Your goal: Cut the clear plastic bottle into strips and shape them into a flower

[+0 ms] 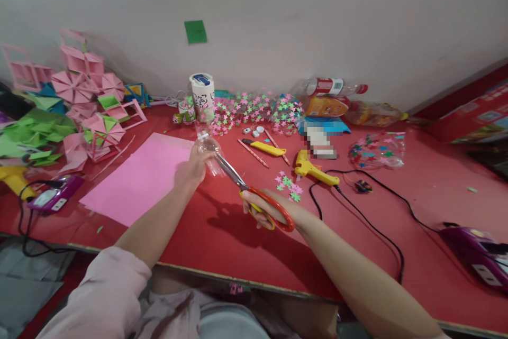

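My left hand (193,166) holds up a clear plastic bottle piece (208,144) over the red table (222,233). In my right hand (265,209) is a pair of scissors with red and yellow handles (273,211). Its metal blades (229,168) are parted and reach into the clear plastic beside my left fingers. A pink paper sheet (137,177) lies flat below and to the left of my left hand. Small pink and green paper stars (289,182) lie just right of the scissors.
A yellow glue gun (311,168) with a black cord, a yellow utility knife (265,147) and pencils lie behind. Plastic bottles (333,86), a white tub (202,90) and star-covered plastic stand by the wall. Folded pink and green paper shapes (79,111) fill the left. Purple power strips (53,196) sit at both sides.
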`<state>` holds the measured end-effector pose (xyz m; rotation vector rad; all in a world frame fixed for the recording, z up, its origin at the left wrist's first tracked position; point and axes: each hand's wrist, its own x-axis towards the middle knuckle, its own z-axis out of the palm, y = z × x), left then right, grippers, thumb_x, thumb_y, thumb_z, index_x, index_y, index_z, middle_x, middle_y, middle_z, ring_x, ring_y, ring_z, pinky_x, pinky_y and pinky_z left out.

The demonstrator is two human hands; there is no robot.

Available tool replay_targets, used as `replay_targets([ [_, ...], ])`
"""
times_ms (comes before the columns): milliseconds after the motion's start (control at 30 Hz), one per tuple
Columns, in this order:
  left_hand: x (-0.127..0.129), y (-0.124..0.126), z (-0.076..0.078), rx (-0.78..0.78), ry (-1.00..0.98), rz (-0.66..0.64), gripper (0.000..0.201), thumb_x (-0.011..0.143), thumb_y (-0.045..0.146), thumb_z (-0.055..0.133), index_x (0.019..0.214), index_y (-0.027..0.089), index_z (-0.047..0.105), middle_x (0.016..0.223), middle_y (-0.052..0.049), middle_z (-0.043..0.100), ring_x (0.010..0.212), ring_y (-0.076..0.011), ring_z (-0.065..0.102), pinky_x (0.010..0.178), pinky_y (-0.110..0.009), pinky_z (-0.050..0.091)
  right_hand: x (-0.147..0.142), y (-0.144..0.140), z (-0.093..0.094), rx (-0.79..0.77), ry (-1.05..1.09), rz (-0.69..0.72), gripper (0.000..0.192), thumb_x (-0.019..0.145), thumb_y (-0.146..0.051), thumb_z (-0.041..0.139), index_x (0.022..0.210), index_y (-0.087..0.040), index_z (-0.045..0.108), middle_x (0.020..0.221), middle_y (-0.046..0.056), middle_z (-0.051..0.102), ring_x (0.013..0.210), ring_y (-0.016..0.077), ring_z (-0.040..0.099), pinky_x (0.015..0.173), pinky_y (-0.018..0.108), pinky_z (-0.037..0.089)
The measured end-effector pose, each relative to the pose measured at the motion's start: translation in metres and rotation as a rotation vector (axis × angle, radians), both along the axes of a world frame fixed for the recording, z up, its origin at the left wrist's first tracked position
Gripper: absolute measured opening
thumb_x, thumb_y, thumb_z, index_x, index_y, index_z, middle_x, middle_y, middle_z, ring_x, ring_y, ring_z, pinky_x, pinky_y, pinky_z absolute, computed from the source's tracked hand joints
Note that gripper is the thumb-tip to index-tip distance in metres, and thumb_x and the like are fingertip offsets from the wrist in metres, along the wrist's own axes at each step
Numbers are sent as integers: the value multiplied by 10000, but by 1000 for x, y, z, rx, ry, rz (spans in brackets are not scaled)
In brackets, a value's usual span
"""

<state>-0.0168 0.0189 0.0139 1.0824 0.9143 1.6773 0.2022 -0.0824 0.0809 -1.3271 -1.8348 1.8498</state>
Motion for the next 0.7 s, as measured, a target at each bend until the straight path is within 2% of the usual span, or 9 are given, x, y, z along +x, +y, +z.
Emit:
replay_targets([
  [300, 12, -11, 17, -36, -75, 1, 258, 540, 180, 661, 783, 202, 577, 751, 16, 620, 678, -105, 556, 623, -237, 416, 0, 0, 2, -7, 23, -19, 540, 833, -724, 485, 722, -195, 511, 399, -112, 362, 325, 65, 381, 511, 258, 520],
  [700, 15, -13, 20, -53, -63, 31, 260, 526, 188, 653, 777, 195, 585, 737, 26, 619, 665, -98, 545, 641, -239, 416, 2, 1, 0, 15, 15, -21, 549, 838, -727, 479, 739, -190, 526, 410, -102, 386, 341, 63, 389, 517, 248, 526],
])
